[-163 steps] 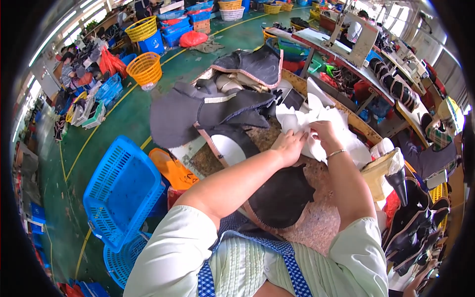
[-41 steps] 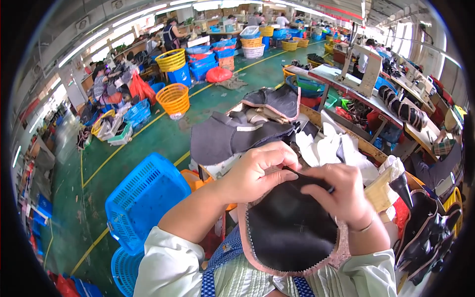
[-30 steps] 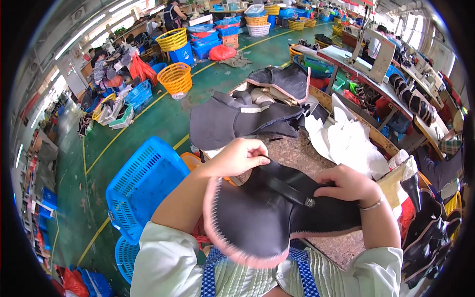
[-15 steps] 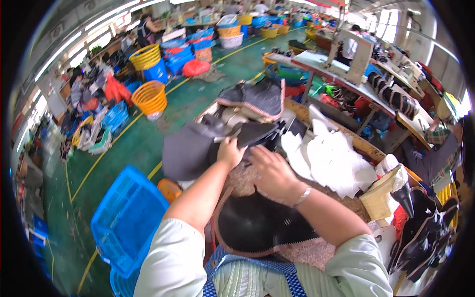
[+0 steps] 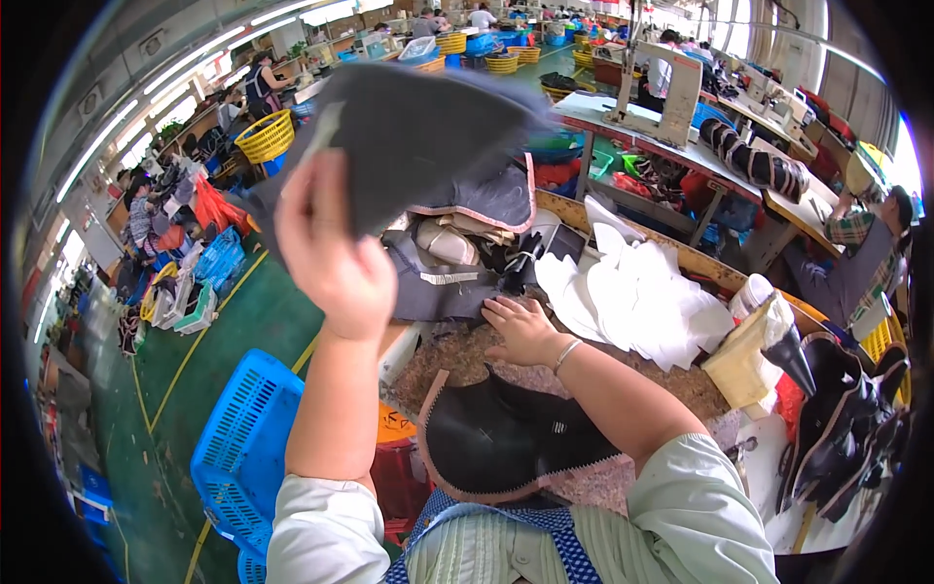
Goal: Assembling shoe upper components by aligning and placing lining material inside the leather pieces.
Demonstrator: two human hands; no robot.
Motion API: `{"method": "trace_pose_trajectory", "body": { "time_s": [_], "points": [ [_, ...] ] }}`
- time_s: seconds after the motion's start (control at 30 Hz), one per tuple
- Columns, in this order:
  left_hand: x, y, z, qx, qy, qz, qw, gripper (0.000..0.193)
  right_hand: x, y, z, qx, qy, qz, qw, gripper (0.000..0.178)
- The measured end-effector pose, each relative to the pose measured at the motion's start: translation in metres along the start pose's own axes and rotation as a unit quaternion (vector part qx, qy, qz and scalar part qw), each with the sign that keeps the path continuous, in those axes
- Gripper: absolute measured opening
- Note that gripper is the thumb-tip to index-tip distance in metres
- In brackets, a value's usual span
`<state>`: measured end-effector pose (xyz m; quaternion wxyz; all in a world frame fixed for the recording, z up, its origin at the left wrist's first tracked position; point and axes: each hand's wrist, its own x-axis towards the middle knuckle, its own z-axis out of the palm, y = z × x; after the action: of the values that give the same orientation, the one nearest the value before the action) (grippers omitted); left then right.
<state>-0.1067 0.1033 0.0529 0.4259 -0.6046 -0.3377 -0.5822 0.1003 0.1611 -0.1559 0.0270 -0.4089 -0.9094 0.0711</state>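
Observation:
Raised at the left, my left hand (image 5: 341, 263) grips the edge of a large dark grey sheet piece (image 5: 428, 136), partly blurred by motion. My right hand (image 5: 525, 329) lies on the worktop with its fingers spread, the tips touching the edge of another dark grey piece (image 5: 428, 292) that has a pale strip on it. Close to my body, a flat black upper piece (image 5: 516, 428) with a pinkish toothed edge lies on the speckled worktop (image 5: 443, 348). Behind my right hand, a dark piece (image 5: 496, 200) with a similar edge rests on the pile.
White cut pieces (image 5: 642, 292) are heaped to the right of my right hand. Beyond them are a yellowish block (image 5: 747, 362) and black uppers (image 5: 837, 428). A blue plastic basket (image 5: 243, 448) stands at the left. A sewing machine (image 5: 671, 92) and seated co-workers are farther off.
My left hand has lifted the dark grey piece up and to the left from the pile. My right hand has come away from it and settled flat, uncovering the piece with the pale strip.

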Motion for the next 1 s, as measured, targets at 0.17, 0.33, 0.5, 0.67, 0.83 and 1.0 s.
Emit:
{"method": "trace_pose_trajectory", "body": {
  "time_s": [0.17, 0.33, 0.5, 0.67, 0.83, 1.0],
  "points": [
    [-0.06, 0.07, -0.009, -0.074, -0.268, 0.07, 0.958, 0.053, -0.046, -0.006, -0.031, 0.685, 0.053, -0.071, 0.723, 0.084],
    [-0.09, 0.113, -0.017, -0.401, -0.403, -0.117, 0.814, 0.066, -0.101, -0.035, -0.064, 0.788, 0.324, 0.065, 0.52, 0.034],
    [-0.078, 0.094, -0.001, -0.489, -0.392, -0.505, 0.594, 0.048, -0.14, -0.024, -0.074, 0.67, 0.335, 0.0, 0.662, 0.032],
    [-0.073, 0.069, -0.018, -0.414, -0.429, -0.477, 0.645, 0.012, -0.176, 0.013, -0.074, 0.439, 0.125, 0.027, 0.889, 0.05],
    [-0.028, 0.04, -0.047, -0.235, -0.333, -0.422, 0.81, 0.017, -0.223, 0.044, -0.026, 0.135, 0.096, 0.038, 0.985, 0.053],
    [-0.019, 0.043, -0.054, -0.118, -0.308, -0.326, 0.886, 0.018, -0.232, 0.049, -0.015, 0.239, 0.082, 0.2, 0.947, 0.032]
  ]
}}
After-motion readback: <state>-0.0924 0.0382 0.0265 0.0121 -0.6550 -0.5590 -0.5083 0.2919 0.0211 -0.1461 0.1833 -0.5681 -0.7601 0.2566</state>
